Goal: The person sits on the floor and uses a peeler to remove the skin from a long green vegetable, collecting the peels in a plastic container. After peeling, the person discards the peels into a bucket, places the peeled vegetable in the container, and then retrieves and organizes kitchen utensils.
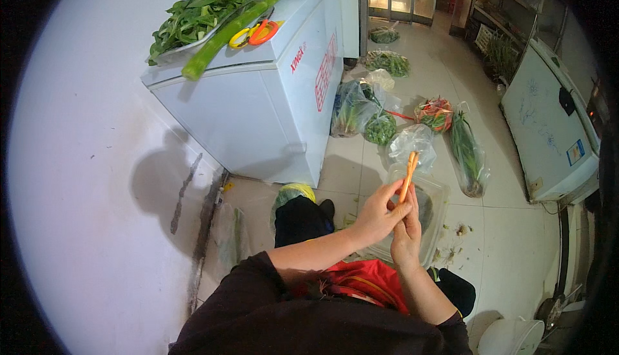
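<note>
A slim orange object [409, 177], its kind unclear, points upward between my hands above a clear plastic tub [437, 239]. My left hand [382, 210] grips its lower part with fingers and thumb. Close against it, my right hand [407, 239] also has fingers at the object's lower end; the overlap partly hides that grip. Dark contents show in the tub, which is partly covered by my hands and forearms. Just beyond the tub, a crumpled clear plastic bag [412, 145] lies on the tiled floor.
On the white chest freezer [242, 108] at left are leafy greens [193, 21], a thick green stalk [227, 36] and orange-and-yellow-handled scissors [254, 34]. Bagged green onions [466, 152], red chillies [435, 113] and other greens lie ahead. Trimmings [452, 253] litter the floor; a white bucket [510, 338] stands lower right.
</note>
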A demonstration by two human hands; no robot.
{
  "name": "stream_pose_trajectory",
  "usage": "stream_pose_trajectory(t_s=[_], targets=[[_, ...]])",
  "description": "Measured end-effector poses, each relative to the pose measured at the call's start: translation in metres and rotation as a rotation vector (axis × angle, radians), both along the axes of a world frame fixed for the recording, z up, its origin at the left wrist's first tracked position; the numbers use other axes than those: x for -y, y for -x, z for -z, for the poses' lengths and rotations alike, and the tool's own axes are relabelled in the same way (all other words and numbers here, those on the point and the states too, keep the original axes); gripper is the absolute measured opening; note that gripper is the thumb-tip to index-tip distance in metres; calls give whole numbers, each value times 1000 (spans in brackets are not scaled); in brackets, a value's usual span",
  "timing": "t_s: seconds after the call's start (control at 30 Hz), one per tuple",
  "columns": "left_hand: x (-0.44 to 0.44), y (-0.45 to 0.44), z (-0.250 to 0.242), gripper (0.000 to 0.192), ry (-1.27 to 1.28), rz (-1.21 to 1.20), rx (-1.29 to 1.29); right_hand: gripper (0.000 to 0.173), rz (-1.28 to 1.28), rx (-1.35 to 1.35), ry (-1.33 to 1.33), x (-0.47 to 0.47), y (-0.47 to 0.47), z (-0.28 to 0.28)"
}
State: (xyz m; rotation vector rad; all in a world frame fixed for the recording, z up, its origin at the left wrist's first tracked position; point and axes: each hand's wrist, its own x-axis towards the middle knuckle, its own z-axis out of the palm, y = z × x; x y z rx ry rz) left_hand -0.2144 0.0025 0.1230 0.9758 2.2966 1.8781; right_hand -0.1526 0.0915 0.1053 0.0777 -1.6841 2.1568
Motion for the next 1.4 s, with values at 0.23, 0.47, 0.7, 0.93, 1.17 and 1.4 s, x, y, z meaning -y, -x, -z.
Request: stream_pose_trajectory(t_s=[0.23, 0.47, 0.7, 0.93, 1.17, 1.4], targets=[[26, 31, -44, 36, 65, 3, 269, 51, 54, -71, -573, -8, 3, -28], [83, 186, -168, 35, 482, -623, -598, 26, -154, 273, -469, -31, -25, 30], [104, 313, -250, 23, 1212, -921, -900, 25, -119, 546, -439, -57, -88, 116], [97, 361, -249, 49, 1509, -885, -558, 23, -40, 692, -434, -71, -108, 132], [127, 426, -235, 76, 1300, -690, -490, 25, -33, 642, -515, -71, -109, 123], [71, 317, -228, 59, 1146, -721, -905, 28, -6, 632, -606, -78, -119, 120]])
